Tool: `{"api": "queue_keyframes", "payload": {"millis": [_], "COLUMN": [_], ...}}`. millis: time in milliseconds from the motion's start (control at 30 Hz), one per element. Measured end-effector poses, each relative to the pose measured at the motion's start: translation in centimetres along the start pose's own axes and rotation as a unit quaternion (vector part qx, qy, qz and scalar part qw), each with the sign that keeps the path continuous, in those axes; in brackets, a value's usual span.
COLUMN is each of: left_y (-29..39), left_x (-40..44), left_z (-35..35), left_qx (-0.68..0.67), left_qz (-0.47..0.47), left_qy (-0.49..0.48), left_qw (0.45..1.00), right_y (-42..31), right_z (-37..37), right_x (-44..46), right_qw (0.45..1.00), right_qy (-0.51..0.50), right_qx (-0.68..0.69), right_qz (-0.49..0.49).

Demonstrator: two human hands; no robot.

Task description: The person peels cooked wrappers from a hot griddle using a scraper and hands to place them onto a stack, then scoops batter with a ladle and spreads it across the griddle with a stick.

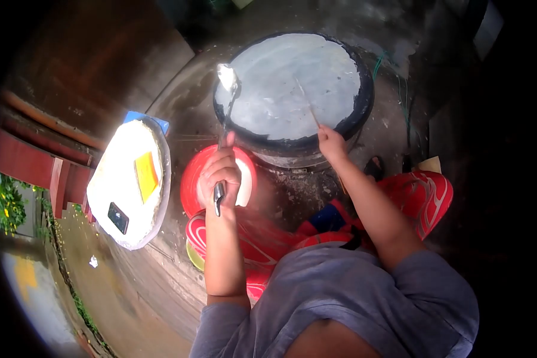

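Observation:
My left hand (221, 174) is closed around the handle of a long ladle (230, 110). Its bright head is over the left rim of a round dark griddle (364, 98). A pale, wet-looking layer (292, 74) covers most of the griddle's top. In my right hand (332, 144), the fingers pinch a thin stick (307, 101), which reaches in over the pale layer; whether its tip touches cannot be told. Beneath my left hand stands a red basin (191, 185), partly hidden by hand and forearm, with something white inside.
On the left, a round white surface (110, 179) bears a yellow item (145, 175) and a phone (118, 218). Red patterned trousers (420, 197) cover my legs close to the griddle. Thin green cords (404, 98) hang at the right. A reddish wooden beam (24, 158) runs along the far left.

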State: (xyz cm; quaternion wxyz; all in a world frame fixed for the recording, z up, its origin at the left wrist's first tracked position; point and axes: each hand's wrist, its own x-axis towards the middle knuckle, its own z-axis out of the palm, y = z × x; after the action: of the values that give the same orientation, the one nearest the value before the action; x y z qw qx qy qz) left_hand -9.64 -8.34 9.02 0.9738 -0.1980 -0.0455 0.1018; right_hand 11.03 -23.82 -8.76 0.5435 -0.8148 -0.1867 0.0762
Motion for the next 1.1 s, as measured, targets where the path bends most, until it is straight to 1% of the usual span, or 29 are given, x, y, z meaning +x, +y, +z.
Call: {"api": "queue_keyframes", "payload": {"millis": [33, 67, 100, 167, 200, 233, 300, 333, 367, 400, 433, 467, 500, 533, 567, 633, 667, 700, 767, 800, 867, 1000, 1067, 1100], "left_y": [0.3, 1.2, 2.1, 3.8, 5.4, 7.2, 10.4, 11.9, 13.5, 15.0, 16.0, 17.1, 18.5, 21.7, 25.5, 28.2, 28.4, 28.2, 27.8, 27.5, 27.2, 26.7, 26.5, 26.4], "left_x": [-0.6, -1.4, -2.5, -5.2, -6.7, -8.2, -10.8, -11.6, -12.3, -12.9, -13.4, -13.7, -14.2, -15.5, -16.9, -18.2, -18.6, -18.8, -19.1, -19.0, -18.7, -17.9, -17.8, -17.8], "left_z": [0.9, 1.7, 2.4, 3.6, 3.9, 3.8, 3.0, 2.4, 1.5, 0.5, -0.5, -1.7, -3.3, -6.2, -9.8, -14.3, -15.8, -16.9, -18.5, -18.9, -19.5, -19.5, -19.8, -19.8], "left_qx": [0.012, 0.039, 0.065, 0.126, 0.174, 0.208, 0.260, 0.259, 0.269, 0.277, 0.276, 0.266, 0.256, 0.282, 0.308, 0.347, 0.357, 0.365, 0.370, 0.373, 0.373, 0.378, 0.378, 0.376], "left_qz": [-0.049, -0.045, -0.040, 0.005, 0.030, 0.055, 0.084, 0.082, 0.101, 0.120, 0.120, 0.119, 0.115, 0.109, 0.100, 0.123, 0.138, 0.155, 0.184, 0.195, 0.215, 0.232, 0.239, 0.240], "left_qy": [-0.032, -0.026, -0.020, 0.032, 0.080, 0.135, 0.233, 0.234, 0.314, 0.391, 0.391, 0.410, 0.428, 0.400, 0.373, 0.359, 0.367, 0.376, 0.397, 0.406, 0.423, 0.442, 0.448, 0.451], "left_qw": [0.998, 0.998, 0.997, 0.992, 0.981, 0.967, 0.933, 0.933, 0.905, 0.869, 0.870, 0.864, 0.859, 0.865, 0.869, 0.858, 0.848, 0.838, 0.819, 0.811, 0.797, 0.780, 0.774, 0.773], "right_y": [-0.1, 0.1, -1.8, -4.7, -4.1, -3.2, -0.7, -1.3, -2.2, -4.7, -6.6, -5.8, -3.0, -3.2, -3.6, -3.3, -2.4, -1.3, 0.6, 1.1, 1.9, 1.0, 0.2, 2.2], "right_z": [0.3, 0.8, 0.4, -1.7, -2.1, -2.5, -3.5, -4.3, -5.3, -6.7, -7.6, -7.6, -7.1, -8.2, -9.1, -10.1, -10.6, -11.1, -11.4, -11.5, -11.7, -11.4, -11.1, -10.5], "right_x": [-0.9, -3.1, -5.5, -7.3, -7.2, -6.4, -6.0, -6.9, -7.9, -8.5, -9.0, -9.0, -8.6, -7.9, -6.9, -5.9, -5.3, -4.9, -4.2, -3.9, -3.3, -2.7, -1.9, -1.3], "right_qw": [0.998, 0.991, 0.975, 0.936, 0.956, 0.970, 0.997, 0.986, 0.959, 0.931, 0.896, 0.920, 0.942, 0.943, 0.930, 0.946, 0.957, 0.958, 0.969, 0.969, 0.976, 0.975, 0.960, 0.960], "right_qy": [-0.016, -0.105, -0.194, -0.336, -0.289, -0.235, -0.073, -0.148, -0.268, -0.335, -0.400, -0.371, -0.317, -0.314, -0.302, -0.179, -0.147, -0.121, -0.077, -0.074, -0.058, -0.072, -0.052, -0.052], "right_qx": [-0.053, -0.060, -0.067, -0.097, -0.027, 0.048, -0.020, -0.046, -0.075, -0.127, -0.178, -0.110, 0.062, 0.109, 0.156, 0.201, 0.190, 0.197, 0.170, 0.168, 0.117, 0.109, 0.111, 0.111], "right_qz": [-0.027, -0.053, -0.079, -0.047, -0.036, 0.032, -0.031, -0.057, -0.060, -0.070, -0.079, -0.064, -0.093, 0.022, 0.139, 0.182, 0.165, 0.168, 0.161, 0.163, 0.174, 0.177, 0.251, 0.252]}}
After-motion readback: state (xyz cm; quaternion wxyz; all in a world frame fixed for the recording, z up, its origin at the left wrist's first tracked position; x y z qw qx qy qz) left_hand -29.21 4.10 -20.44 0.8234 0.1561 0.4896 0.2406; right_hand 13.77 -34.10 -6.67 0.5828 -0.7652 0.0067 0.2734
